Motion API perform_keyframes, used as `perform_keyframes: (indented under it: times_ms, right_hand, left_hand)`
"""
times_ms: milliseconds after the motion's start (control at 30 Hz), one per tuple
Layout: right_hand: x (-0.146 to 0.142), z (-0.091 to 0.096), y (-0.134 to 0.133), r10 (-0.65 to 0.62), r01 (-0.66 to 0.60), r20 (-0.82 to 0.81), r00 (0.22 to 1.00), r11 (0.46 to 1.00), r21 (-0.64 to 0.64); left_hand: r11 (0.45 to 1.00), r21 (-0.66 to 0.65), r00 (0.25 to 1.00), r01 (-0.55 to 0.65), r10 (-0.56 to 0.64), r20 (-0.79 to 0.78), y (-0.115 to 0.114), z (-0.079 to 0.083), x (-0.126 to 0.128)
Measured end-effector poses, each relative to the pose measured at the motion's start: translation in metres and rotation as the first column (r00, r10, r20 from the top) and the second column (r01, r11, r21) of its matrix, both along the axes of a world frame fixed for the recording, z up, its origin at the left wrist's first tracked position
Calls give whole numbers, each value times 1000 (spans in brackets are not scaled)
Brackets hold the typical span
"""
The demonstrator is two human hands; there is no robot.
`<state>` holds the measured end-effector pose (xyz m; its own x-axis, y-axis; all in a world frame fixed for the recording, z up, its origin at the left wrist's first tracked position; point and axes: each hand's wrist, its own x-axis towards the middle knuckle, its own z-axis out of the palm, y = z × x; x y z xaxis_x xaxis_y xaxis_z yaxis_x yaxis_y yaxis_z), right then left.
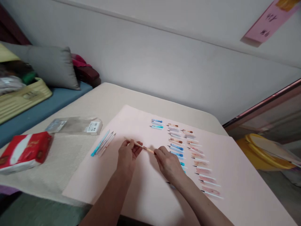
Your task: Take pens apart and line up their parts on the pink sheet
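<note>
Between my hands, above the pink sheet (141, 175), a slim cream-and-tan pen (146, 148) with a brown band lies nearly level. My left hand (128, 152) pinches its thin, pale left part, the other fingers loosely curled. At the pen's right end, my right hand (168, 160) grips with closed fingertips. Left of my hands lie several slim pens (107, 143), one bright blue. To the right are rows of short pens in blue, brown and pink, such as a blue pen (176, 147), beside thin white sticks with dark tips. My right hand and forearm hide part of the nearer row.
A clear plastic sleeve (78, 125) and a red-and-white packet (25, 150) lie on the cream-covered table (70, 157) at left. Behind them are a grey cushion (47, 66) and a yellow basket (25, 97). A white wall (164, 69) bounds the back; a yellow bucket (256, 150) stands right.
</note>
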<state>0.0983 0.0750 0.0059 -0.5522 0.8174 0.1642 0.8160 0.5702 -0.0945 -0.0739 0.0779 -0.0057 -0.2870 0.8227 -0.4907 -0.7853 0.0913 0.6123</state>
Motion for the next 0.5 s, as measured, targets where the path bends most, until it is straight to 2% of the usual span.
perform_keyframes:
  times_ms: [233, 500]
  right_hand:
    - [-10, 9, -7, 13, -13, -9, 1000, 1000, -11]
    - [-15, 7, -8, -7, 7, -26, 1000, 1000, -3]
  left_hand:
    - [1000, -9, 997, 26, -26, -76, -5, 3, 6]
    - [999, -14, 995, 31, -33, -92, -6, 2, 6]
